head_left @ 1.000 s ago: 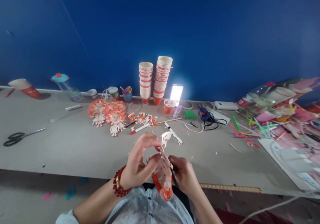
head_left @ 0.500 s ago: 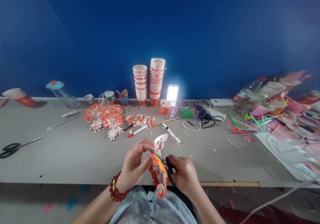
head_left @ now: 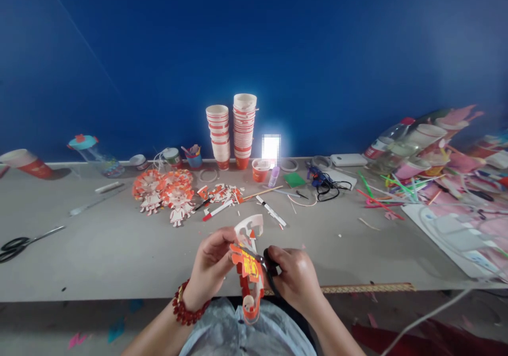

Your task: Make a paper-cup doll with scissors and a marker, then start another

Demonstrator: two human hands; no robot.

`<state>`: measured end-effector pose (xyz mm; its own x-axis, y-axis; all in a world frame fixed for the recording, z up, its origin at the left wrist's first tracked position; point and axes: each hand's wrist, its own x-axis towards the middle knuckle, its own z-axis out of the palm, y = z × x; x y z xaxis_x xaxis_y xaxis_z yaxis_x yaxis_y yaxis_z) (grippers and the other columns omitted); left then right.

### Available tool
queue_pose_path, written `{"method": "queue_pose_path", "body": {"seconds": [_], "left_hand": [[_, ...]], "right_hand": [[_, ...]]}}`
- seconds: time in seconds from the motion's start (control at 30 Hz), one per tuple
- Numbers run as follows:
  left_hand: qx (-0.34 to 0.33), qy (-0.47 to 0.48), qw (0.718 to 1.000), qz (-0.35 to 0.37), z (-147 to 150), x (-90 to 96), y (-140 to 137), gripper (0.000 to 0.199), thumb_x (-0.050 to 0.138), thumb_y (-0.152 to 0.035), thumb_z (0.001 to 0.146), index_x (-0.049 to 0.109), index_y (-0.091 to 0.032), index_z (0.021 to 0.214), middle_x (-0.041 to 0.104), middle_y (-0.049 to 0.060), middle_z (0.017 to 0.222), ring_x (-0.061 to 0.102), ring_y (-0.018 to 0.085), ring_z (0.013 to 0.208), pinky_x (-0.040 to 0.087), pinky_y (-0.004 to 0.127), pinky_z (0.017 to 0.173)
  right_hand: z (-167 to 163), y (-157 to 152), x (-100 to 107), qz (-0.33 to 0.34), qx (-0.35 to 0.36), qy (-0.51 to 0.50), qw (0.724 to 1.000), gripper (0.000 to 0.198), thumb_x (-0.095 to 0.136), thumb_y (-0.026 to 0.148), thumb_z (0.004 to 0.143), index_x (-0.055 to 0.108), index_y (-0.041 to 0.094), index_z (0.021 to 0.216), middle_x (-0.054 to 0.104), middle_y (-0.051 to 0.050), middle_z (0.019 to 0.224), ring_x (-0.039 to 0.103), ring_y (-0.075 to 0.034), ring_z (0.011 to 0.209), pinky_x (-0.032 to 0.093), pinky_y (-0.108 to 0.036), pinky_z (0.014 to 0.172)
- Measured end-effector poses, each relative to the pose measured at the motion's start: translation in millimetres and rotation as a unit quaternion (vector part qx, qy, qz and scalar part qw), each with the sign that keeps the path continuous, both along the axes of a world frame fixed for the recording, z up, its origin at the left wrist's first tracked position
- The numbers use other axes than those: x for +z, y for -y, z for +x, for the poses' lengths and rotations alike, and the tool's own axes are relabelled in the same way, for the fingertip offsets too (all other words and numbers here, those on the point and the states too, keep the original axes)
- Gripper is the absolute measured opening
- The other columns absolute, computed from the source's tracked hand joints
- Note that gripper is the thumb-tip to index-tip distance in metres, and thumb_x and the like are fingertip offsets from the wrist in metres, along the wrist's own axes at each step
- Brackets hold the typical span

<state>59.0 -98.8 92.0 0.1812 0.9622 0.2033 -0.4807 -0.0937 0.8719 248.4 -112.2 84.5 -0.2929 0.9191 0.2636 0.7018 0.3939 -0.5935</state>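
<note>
A: What is the left hand [head_left: 212, 265] doing?
B: It pinches the cut paper [head_left: 250, 267] between its thumb and fingers. The paper is red and white with yellow letters, and its low end curls round.
A: And the right hand [head_left: 296, 277]?
B: It is wrapped round the black handles of the scissors [head_left: 270, 265]. The blades lie across the red part of the paper.
A: Where is the paper?
B: Between the two hands, up over the front edge of the worktop [head_left: 119, 261].
A: What is near the hands?
B: Count the clock from the paper. At eleven o'clock there is a heap of little paper scraps [head_left: 224, 192], with a red marker [head_left: 217, 210] just in front. A white marker [head_left: 271, 210] is close to one o'clock.
A: And further off?
B: The paper dolls [head_left: 174, 192] with orange hair lie at ten o'clock. The tall cup stack [head_left: 243, 131] stands at twelve, and the shorter cup stack [head_left: 218, 136] is just left of it. Bright straws [head_left: 410, 189] are at two.
A: Anything at nine?
B: Yes, the spare scissors [head_left: 19, 246], far from the left hand.
</note>
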Motion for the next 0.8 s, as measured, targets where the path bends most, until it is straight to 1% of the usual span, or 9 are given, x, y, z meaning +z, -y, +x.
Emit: {"method": "queue_pose_path", "body": {"seconds": [0.13,0.23,0.37,0.53,0.67,0.8], "left_hand": [[-0.02,0.02,1.0,-0.009,1.3,2.0,-0.6,0.017,0.076,-0.031,0.077,0.069,-0.019,0.087,0.067,0.005,0.084,0.061,0.015,0.073,0.05,0.029,0.074],[-0.021,0.037,0.999,-0.017,2.3,3.0,-0.3,0.019,0.078,-0.032,0.074,0.07,-0.02,0.087,0.068,0.004,0.084,0.062,0.016,0.075,0.05,0.028,0.072],[-0.019,0.035,0.999,-0.016,2.4,2.4,0.2,0.02,0.079,-0.033,0.073,0.071,-0.021,0.085,0.068,0.004,0.084,0.063,0.019,0.079,0.051,0.03,0.074],[-0.008,0.028,1.0,-0.007,1.6,1.0,-0.3,0.018,0.078,-0.032,0.074,0.071,-0.02,0.086,0.068,0.005,0.081,0.063,0.02,0.083,0.051,0.032,0.077],[-0.021,0.026,0.999,-0.013,1.4,2.3,0.2,0.017,0.077,-0.032,0.075,0.071,-0.021,0.086,0.068,0.005,0.084,0.063,0.019,0.08,0.05,0.031,0.076],[-0.013,0.018,0.999,-0.026,2.1,5.4,-0.1,0.017,0.077,-0.032,0.075,0.07,-0.018,0.083,0.068,0.005,0.08,0.063,0.019,0.076,0.05,0.03,0.072]], "right_hand": [[-0.1,-0.1,-0.9,0.008,0.0,0.011,1.0,0.006,0.047,0.021,0.065,0.044,0.022,0.059,0.056,-0.001,0.048,0.048,-0.014,0.042,0.021,-0.027,0.049],[0.2,0.2,-1.0,0.009,-0.003,0.015,1.0,0.005,0.047,0.021,0.064,0.044,0.022,0.06,0.058,-0.001,0.048,0.05,-0.015,0.043,0.022,-0.027,0.049],[1.3,0.1,-0.3,0.002,-0.008,0.02,1.0,0.005,0.046,0.023,0.065,0.044,0.022,0.06,0.058,-0.002,0.049,0.051,-0.015,0.043,0.021,-0.027,0.048],[2.3,0.6,-2.9,0.002,-0.007,0.014,1.0,0.007,0.046,0.024,0.067,0.045,0.022,0.061,0.059,-0.003,0.05,0.052,-0.015,0.044,0.022,-0.027,0.048],[1.7,0.7,-4.2,-0.015,-0.009,0.01,1.0,0.013,0.049,0.029,0.069,0.045,0.021,0.059,0.058,-0.003,0.049,0.049,-0.014,0.043,0.021,-0.027,0.047],[0.2,0.3,-1.7,-0.028,-0.004,-0.002,1.0,0.018,0.049,0.031,0.072,0.045,0.021,0.058,0.053,-0.001,0.046,0.044,-0.013,0.041,0.021,-0.027,0.047]]}}
